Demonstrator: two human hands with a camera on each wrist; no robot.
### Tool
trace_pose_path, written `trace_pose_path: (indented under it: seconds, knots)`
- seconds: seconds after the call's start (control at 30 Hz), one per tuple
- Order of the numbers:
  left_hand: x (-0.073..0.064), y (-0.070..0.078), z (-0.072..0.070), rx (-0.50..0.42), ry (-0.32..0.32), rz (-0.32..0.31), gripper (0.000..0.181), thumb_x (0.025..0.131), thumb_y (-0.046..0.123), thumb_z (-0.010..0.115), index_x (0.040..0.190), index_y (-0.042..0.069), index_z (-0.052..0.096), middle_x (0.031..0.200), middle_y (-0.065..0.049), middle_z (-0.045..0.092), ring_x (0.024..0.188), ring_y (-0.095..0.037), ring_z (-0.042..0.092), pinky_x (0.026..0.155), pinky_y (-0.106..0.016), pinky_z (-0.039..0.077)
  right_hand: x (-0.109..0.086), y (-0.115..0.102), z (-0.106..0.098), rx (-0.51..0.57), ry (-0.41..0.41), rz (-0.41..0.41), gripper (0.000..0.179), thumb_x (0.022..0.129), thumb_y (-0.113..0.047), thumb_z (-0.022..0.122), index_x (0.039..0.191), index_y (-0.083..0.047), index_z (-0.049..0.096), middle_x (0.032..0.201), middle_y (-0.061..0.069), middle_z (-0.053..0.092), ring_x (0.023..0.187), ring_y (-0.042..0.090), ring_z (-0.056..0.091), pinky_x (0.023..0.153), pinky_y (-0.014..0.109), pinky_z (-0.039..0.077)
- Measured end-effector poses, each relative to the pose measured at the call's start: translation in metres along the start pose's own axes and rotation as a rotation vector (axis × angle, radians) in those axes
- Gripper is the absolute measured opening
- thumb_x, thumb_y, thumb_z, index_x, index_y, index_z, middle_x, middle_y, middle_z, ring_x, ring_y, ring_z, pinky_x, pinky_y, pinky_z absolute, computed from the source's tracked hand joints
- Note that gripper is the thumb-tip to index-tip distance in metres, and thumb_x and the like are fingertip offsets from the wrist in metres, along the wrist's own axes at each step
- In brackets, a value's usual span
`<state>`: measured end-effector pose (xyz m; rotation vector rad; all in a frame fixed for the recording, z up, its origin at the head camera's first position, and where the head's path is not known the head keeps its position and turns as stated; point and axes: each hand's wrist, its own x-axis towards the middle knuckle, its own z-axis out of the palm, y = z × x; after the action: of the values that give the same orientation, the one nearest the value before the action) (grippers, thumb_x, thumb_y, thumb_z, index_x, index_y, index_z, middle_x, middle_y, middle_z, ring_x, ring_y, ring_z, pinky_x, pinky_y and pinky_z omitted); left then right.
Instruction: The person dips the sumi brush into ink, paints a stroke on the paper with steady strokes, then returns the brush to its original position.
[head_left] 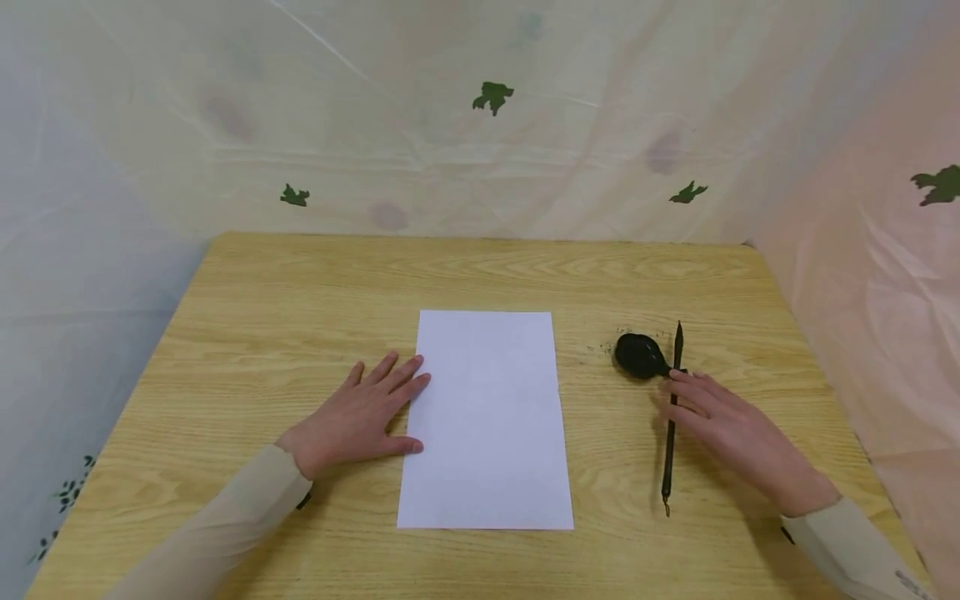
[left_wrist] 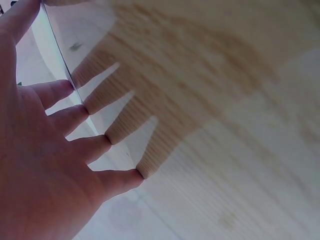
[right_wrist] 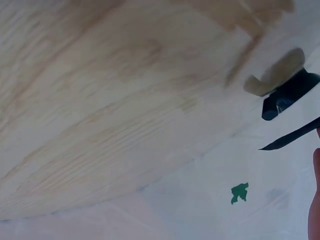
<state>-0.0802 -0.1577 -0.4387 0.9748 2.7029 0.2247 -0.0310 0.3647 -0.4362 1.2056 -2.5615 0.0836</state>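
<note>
A white sheet of paper (head_left: 487, 417) lies upright on the table in the head view. My left hand (head_left: 360, 421) rests at its left edge with fingers spread, fingertips and thumb overlapping the paper; the same hand (left_wrist: 55, 150) fills the left of the left wrist view. On the right, my right hand (head_left: 738, 429) pinches a dark calligraphy brush (head_left: 670, 454) around its middle, bristles pointing away and the hanging loop toward me. In the right wrist view the brush tip (right_wrist: 290, 139) shows above the table. A round black ink dish (head_left: 639, 356) with a short handle sits just beyond the fingers.
The wooden table (head_left: 315, 308) has dark ink specks beside the dish. Pale curtains (head_left: 450, 167) with green bird shapes stand along its back and sides.
</note>
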Motion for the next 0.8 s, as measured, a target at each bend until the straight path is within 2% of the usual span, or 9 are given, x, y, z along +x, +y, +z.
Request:
trace_pose_path:
  seconds: [0.13,0.23,0.4,0.6,0.8]
  knots:
    - [0.0,0.0,0.0,-0.001,0.003,0.001,0.094,0.092,0.065,0.067,0.163,0.012,0.034,0.172,-0.01,0.02,0.157,-0.042,0.013,0.114,-0.075,0.02,0.006,-0.002,-0.007,0.024,0.063,0.027,0.06,0.116,-0.015,0.01,0.121,-0.002,0.068,0.137,0.02,0.06,0.127,0.04,0.054,0.126,0.033,0.016]
    - [0.0,0.0,0.001,0.002,0.001,0.001,0.095,0.092,0.066,0.066,0.163,0.013,0.034,0.172,-0.01,0.02,0.157,-0.042,0.013,0.114,-0.075,0.02,0.011,-0.004,-0.011,0.015,0.147,0.043,0.055,0.116,-0.014,0.015,0.122,-0.001,0.068,0.134,0.022,0.061,0.124,0.04,0.057,0.125,0.032,0.019]
    - [0.001,-0.001,0.001,-0.01,-0.002,-0.003,0.095,0.092,0.067,0.065,0.164,0.014,0.033,0.172,-0.009,0.019,0.157,-0.041,0.012,0.115,-0.075,0.019,0.025,-0.01,-0.016,0.016,0.355,0.069,0.045,0.114,-0.012,0.029,0.12,-0.001,0.072,0.125,0.022,0.068,0.116,0.036,0.064,0.12,0.028,0.03]
    - [0.001,-0.001,0.002,-0.009,0.004,0.0,0.095,0.092,0.068,0.064,0.164,0.014,0.033,0.172,-0.009,0.019,0.157,-0.041,0.012,0.115,-0.075,0.019,0.043,-0.018,-0.022,0.025,0.576,0.095,0.032,0.112,-0.012,0.043,0.109,0.001,0.072,0.112,0.023,0.072,0.091,0.038,0.069,0.113,0.02,0.036]
    - [0.001,-0.003,0.002,-0.001,-0.003,-0.002,0.096,0.092,0.068,0.065,0.164,0.014,0.032,0.172,-0.009,0.018,0.157,-0.041,0.012,0.115,-0.075,0.019,0.059,-0.024,-0.024,0.034,0.758,0.135,0.027,0.11,-0.013,0.053,0.103,0.005,0.071,0.102,0.023,0.072,0.08,0.04,0.069,0.103,0.013,0.041]
